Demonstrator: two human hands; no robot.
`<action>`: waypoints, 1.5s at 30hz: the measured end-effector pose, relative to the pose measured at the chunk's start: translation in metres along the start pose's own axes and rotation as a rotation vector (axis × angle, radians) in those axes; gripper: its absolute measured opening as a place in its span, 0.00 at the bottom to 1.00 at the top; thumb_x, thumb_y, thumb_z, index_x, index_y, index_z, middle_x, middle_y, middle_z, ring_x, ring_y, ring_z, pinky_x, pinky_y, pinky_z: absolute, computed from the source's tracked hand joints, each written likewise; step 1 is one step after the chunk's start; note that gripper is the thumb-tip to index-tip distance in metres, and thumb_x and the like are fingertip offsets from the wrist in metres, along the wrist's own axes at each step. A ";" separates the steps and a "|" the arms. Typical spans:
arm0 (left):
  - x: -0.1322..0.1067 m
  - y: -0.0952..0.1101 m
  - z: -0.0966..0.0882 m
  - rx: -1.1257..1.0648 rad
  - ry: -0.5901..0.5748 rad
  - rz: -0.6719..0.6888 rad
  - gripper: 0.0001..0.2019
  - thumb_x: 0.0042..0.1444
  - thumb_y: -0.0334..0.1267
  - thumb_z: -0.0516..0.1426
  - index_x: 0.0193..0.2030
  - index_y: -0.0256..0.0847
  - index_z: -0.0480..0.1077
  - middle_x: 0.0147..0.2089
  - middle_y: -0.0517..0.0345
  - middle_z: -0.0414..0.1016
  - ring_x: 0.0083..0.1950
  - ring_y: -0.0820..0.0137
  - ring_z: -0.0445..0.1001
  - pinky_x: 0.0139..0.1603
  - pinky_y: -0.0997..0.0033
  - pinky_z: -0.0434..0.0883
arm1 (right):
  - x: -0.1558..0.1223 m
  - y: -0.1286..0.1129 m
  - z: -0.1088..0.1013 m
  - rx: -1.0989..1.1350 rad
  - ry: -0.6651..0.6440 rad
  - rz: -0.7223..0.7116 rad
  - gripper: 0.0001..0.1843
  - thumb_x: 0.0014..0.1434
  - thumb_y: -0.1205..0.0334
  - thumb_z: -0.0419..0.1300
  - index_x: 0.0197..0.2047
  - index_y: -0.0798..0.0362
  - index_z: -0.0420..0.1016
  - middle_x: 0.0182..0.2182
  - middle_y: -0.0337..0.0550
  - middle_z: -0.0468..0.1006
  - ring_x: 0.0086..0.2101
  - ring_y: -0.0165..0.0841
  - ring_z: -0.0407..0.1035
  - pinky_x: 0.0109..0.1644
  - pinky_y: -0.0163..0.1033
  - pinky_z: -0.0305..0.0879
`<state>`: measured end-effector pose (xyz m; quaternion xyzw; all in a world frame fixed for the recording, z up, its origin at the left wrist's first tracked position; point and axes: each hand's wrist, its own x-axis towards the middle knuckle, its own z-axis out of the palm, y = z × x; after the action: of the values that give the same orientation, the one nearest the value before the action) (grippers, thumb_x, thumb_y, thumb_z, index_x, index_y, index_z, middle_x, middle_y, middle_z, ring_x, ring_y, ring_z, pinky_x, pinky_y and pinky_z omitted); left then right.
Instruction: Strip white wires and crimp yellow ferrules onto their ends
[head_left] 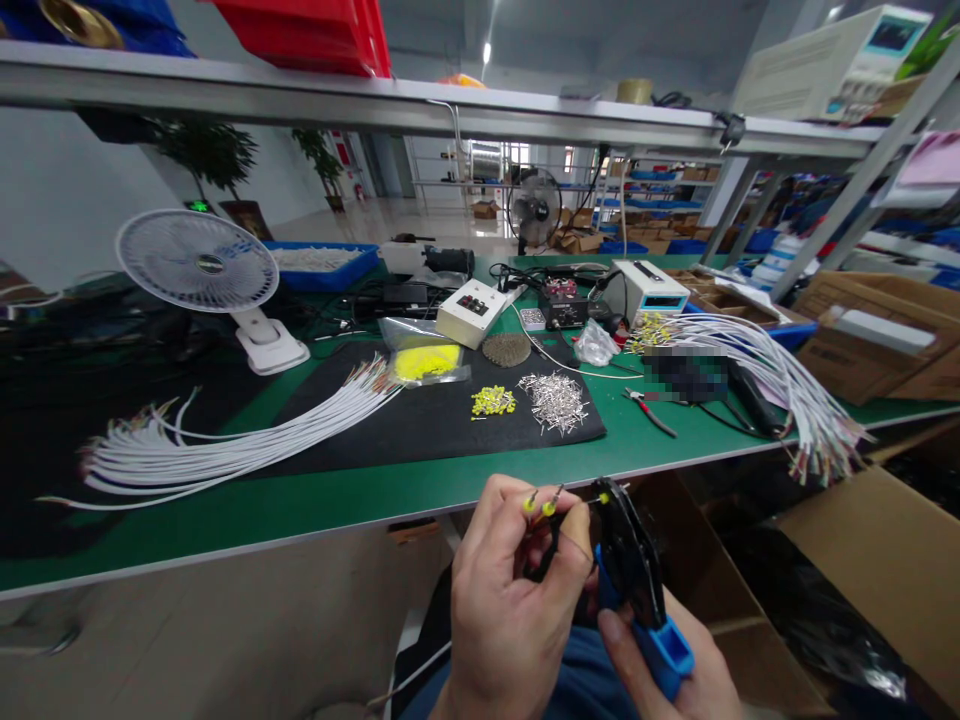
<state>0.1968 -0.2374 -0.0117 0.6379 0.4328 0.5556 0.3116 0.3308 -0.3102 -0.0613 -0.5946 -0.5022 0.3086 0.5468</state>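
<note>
My left hand (510,610) is closed in a pinch on thin wires whose ends carry small yellow terminals (540,503). One terminal tip sits in the jaws of a black crimping tool (628,560) with blue handles. My right hand (675,670) grips those handles from below. Both hands are below the front edge of the green bench (375,490). On the black mat (420,420) lie a small pile of yellow sleeves (493,401) and a heap of metal terminals (556,401).
A bundle of white cables (225,445) lies at the left, another bundle (780,385) hangs over the right edge. A white desk fan (199,265), a bag of yellow parts (426,360), control boxes (471,312), red-handled pliers (649,410) and cardboard boxes (877,340) stand around.
</note>
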 end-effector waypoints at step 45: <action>-0.015 -0.007 -0.012 -0.126 -0.043 -0.041 0.04 0.67 0.35 0.63 0.43 0.47 0.82 0.36 0.60 0.73 0.36 0.72 0.73 0.34 0.78 0.69 | 0.022 0.063 -0.019 -0.379 -0.159 -0.412 0.32 0.58 0.71 0.59 0.66 0.56 0.64 0.54 0.57 0.75 0.55 0.48 0.74 0.59 0.48 0.72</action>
<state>0.1839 -0.2492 -0.0223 0.6198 0.4032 0.5614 0.3717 0.3713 -0.2896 -0.1137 -0.5455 -0.7025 0.1371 0.4360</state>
